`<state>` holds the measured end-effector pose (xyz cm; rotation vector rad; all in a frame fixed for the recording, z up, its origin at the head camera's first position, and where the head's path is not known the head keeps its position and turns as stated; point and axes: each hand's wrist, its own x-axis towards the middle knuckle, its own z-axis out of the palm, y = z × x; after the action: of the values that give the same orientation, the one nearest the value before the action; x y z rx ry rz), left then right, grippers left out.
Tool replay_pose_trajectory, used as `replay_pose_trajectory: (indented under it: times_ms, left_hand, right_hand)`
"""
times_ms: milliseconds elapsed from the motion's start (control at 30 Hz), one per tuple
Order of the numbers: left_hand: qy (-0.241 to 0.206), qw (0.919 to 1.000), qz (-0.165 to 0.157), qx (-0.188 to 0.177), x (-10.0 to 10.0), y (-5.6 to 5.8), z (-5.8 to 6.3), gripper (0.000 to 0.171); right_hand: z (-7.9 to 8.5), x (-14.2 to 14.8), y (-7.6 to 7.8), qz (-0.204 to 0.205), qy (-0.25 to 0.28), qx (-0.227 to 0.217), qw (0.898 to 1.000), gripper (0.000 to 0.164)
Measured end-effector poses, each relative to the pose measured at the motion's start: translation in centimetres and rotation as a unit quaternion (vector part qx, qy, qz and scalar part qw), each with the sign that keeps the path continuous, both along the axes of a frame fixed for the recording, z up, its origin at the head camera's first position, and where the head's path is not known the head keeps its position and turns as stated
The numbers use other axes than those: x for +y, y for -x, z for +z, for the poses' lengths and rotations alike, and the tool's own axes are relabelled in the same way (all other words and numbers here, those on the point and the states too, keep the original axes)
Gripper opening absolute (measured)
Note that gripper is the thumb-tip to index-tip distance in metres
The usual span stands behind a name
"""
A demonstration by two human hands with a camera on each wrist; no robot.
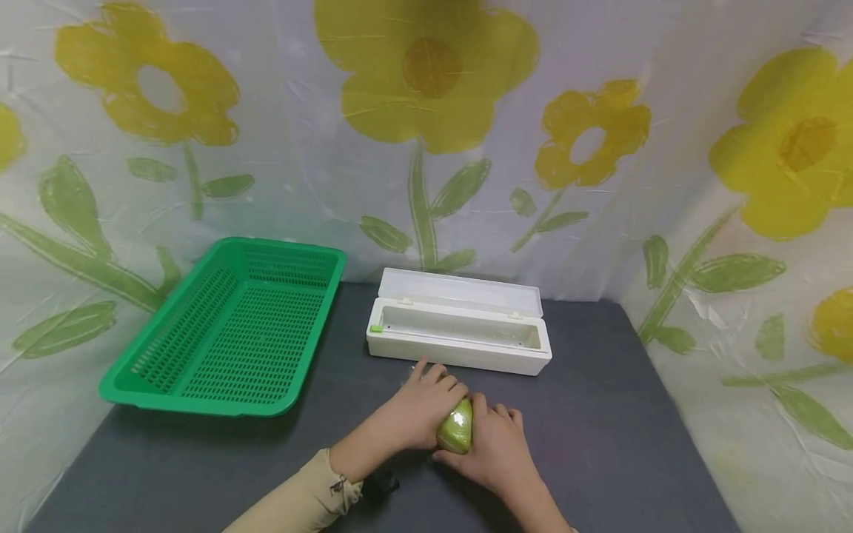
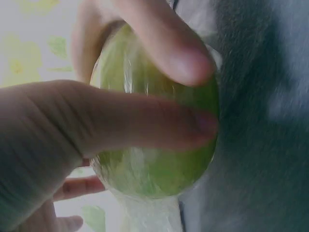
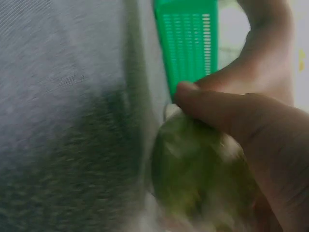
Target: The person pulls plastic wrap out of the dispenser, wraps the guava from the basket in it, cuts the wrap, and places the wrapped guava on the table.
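Between both hands is a green fruit (image 1: pixel 456 428) wrapped in shiny clear plastic film, low over the dark tabletop. My left hand (image 1: pixel 426 407) grips it from the left. On its other side my right hand (image 1: pixel 496 448) holds it, with the fingers curled over the far part. Seen from the left wrist, thumbs lie across the wrapped fruit (image 2: pixel 149 174), and a loose tail of clear film (image 2: pixel 149 210) trails off one end. In the right wrist view the fruit (image 3: pixel 193 169) is blurred, with a thumb pressing near its top. The hands partly hide it.
A long white box (image 1: pixel 460 359) with its lid (image 1: pixel 460 291) raised stands just beyond the hands; a small green piece (image 1: pixel 376 329) sits at its left end. To the left is a green slotted basket (image 1: pixel 313 333). A flower-printed sheet (image 1: pixel 293 148) encloses the dark table (image 1: pixel 600 429).
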<state>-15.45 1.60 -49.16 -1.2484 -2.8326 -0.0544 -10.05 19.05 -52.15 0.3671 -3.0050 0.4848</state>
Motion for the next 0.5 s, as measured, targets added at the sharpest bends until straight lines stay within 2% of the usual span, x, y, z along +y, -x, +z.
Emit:
replay_pose_trajectory:
  times_ms: [100,233,300,367,500]
  left_hand:
    - [0.018,0.9997,-0.011,0.012,-0.3,0.2,0.4,0.079]
    - [0.027,0.9995,-0.018,0.007,-0.7,0.4,0.3,0.078]
    - [0.018,0.9995,-0.026,0.007,-1.0,0.4,0.1,0.080]
    - [0.003,0.9992,-0.036,0.015,-1.2,0.5,-0.2,0.081]
    - [-0.038,0.9980,-0.047,0.020,-2.0,0.8,-1.3,0.079]
  right_hand:
    - [0.8,0.2,-0.2,0.002,0.029,-0.039,0.999,0.097]
    - [1.6,0.6,-0.4,-0.007,0.090,-0.093,0.992,0.067]
    - [1.7,0.9,-0.3,-0.010,0.118,-0.115,0.986,0.051]
    - [1.7,1.0,-0.4,-0.007,0.146,-0.132,0.980,0.043]
    - [1.1,1.4,-0.4,0.007,0.198,-0.146,0.969,0.040]
